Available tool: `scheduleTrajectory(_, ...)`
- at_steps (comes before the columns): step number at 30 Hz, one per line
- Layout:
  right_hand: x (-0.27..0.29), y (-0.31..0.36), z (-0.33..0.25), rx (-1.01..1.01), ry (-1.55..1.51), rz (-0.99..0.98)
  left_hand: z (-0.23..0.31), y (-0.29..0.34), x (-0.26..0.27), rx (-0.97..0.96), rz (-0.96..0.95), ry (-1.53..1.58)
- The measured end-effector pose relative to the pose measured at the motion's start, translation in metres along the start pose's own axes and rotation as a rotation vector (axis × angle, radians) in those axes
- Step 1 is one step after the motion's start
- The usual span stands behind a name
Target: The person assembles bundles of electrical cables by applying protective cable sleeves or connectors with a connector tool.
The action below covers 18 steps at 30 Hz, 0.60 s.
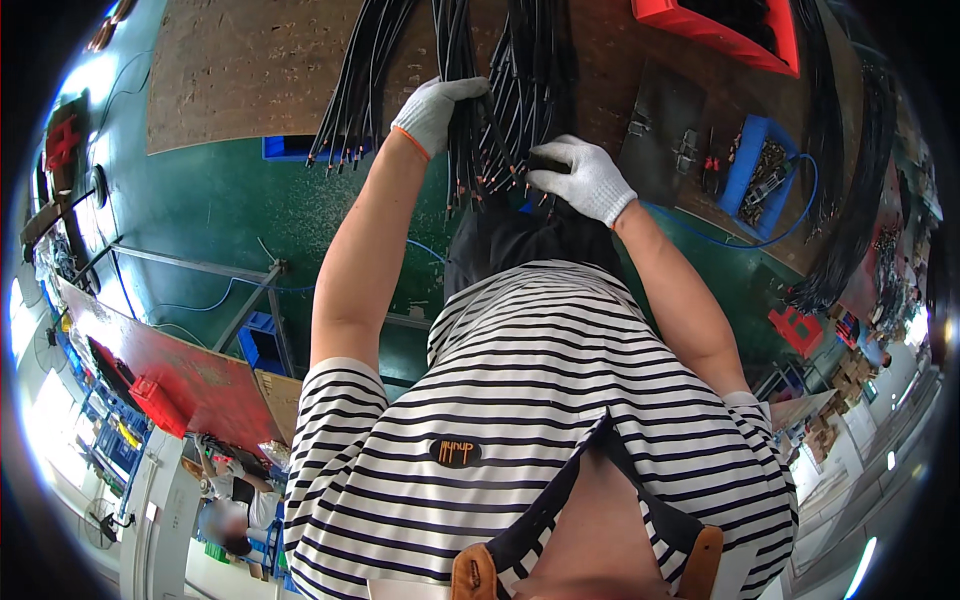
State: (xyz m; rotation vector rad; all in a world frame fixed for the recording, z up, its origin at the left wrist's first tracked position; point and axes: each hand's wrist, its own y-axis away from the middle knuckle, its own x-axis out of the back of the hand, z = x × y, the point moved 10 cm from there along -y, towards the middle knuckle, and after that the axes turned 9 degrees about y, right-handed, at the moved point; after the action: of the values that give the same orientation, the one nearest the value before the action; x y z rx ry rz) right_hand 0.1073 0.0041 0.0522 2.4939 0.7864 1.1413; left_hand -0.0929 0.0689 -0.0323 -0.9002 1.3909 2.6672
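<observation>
Stripes crossed the shirt (570,350) of the person, nearest of all, above dark trousers (500,240). Both hands were out in front, in white gloves. The right hand (583,178) was half curled beside the cable ends, thumb and fingers slightly apart; whether a cable sat between them I could not tell. The left hand (436,112), its glove edged in orange, was closed about the middle bundle (456,45) of black cables, with one finger stretched across the top; how firmly it gripped could not be seen. The bundle ran from the far side of the brown table (245,75) to its near edge, where the coppery ends hung over. The left bundle (365,75) spread beside it, and the right bundle (530,65) lay just on its other side.

Rightward on the table were a dark plate (655,115) with metal clamps (686,150), red-handled pliers (711,172) and a blue tray (740,160) of small metal parts. Farther up stood a red bin (690,18) with dark contents.

Away to the left, over the green floor (215,205), stood a metal frame (190,262). Beyond it, another person (245,510) was beside a reddish table (225,375).
</observation>
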Motion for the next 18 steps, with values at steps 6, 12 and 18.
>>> scheduleTrajectory(6, -0.016, 0.020, 0.005, -0.060, -0.084, -0.162, -0.008, -0.003, 0.004, -0.031, 0.044, 0.027)
scheduleTrajectory(12, -0.019, 0.028, 0.003, -0.016, -0.090, -0.133, -0.010, -0.004, 0.000, -0.055, 0.053, 0.020)
scheduleTrajectory(18, -0.044, 0.024, 0.012, -0.222, -0.561, -0.279, -0.009, -0.007, -0.007, -0.053, 0.005, 0.055)
